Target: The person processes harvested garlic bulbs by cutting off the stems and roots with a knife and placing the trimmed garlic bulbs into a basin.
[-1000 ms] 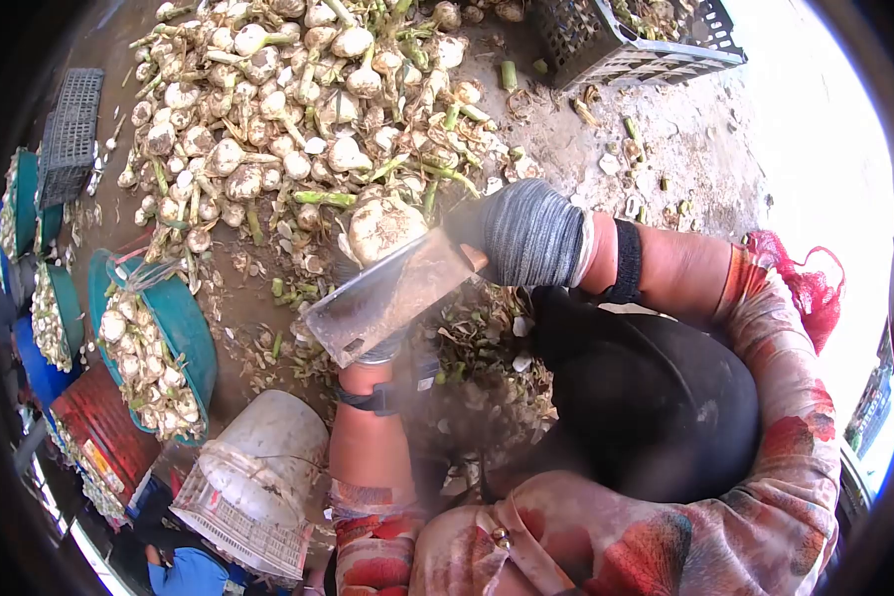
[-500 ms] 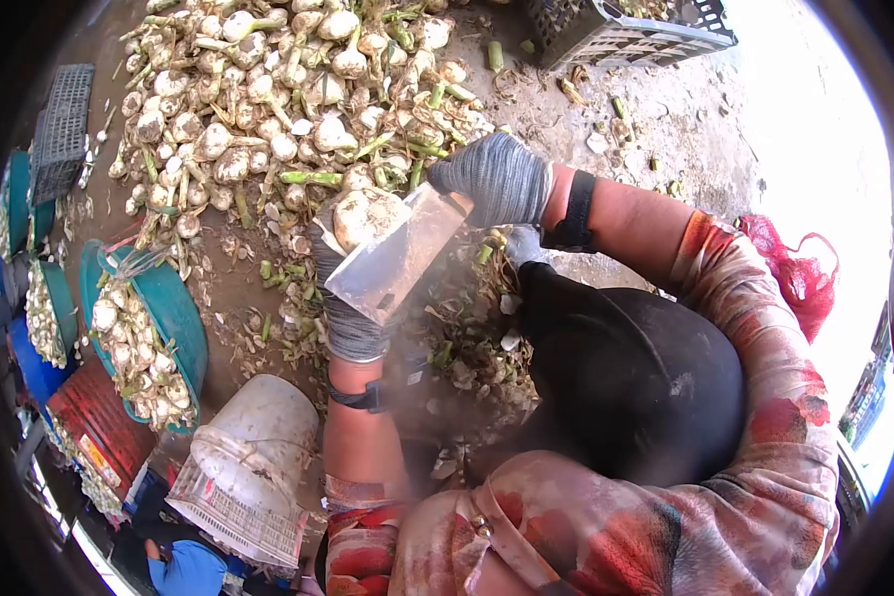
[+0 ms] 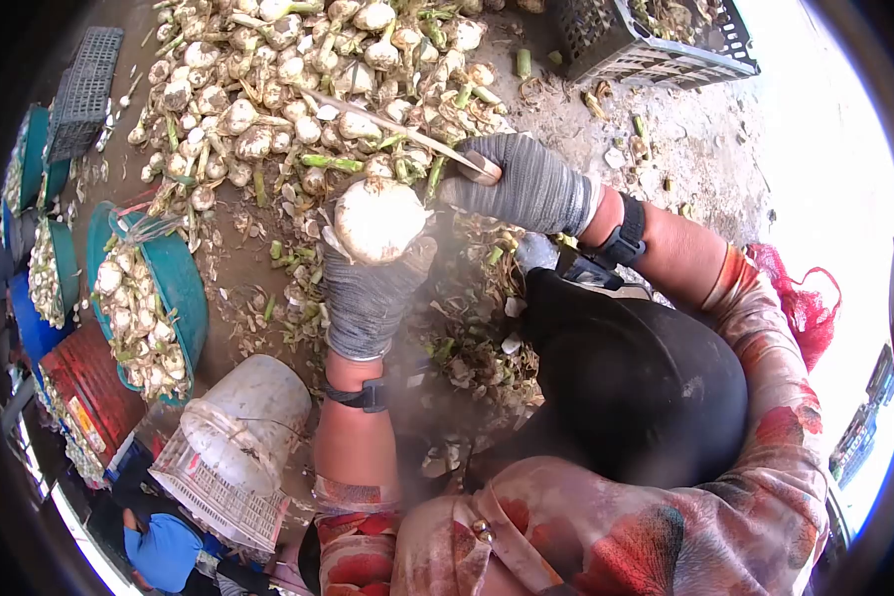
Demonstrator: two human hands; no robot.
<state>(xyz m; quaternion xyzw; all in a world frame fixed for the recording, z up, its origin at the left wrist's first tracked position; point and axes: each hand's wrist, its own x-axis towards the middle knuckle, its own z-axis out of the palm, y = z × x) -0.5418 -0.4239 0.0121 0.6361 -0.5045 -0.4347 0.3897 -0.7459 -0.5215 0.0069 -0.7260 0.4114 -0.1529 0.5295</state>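
My left hand (image 3: 366,303), in a grey knitted glove, is closed around a large pale garlic bulb (image 3: 377,221) with its smooth white side up. My right hand (image 3: 534,186), gloved the same way, grips the short handle of a broad-bladed knife (image 3: 392,125). The blade shows nearly edge-on and points up and left, apart from the bulb. Beyond both hands lies a heap of garlic bulbs (image 3: 253,117) with soil and green stalks on them. Cut stems and loose peelings (image 3: 482,348) cover the ground beneath my hands.
A teal tub (image 3: 179,298) of garlic stands at left beside a red container (image 3: 94,382) and a white bucket (image 3: 253,397). Black crates (image 3: 656,60) (image 3: 87,89) are farther off. A red net bag (image 3: 795,298) lies right. A person in blue (image 3: 164,551) is lower left.
The knife has moved up off the bulb and turned from flat-on to edge-on. My right hand has shifted slightly right. The bulb's white side now shows in my left hand.
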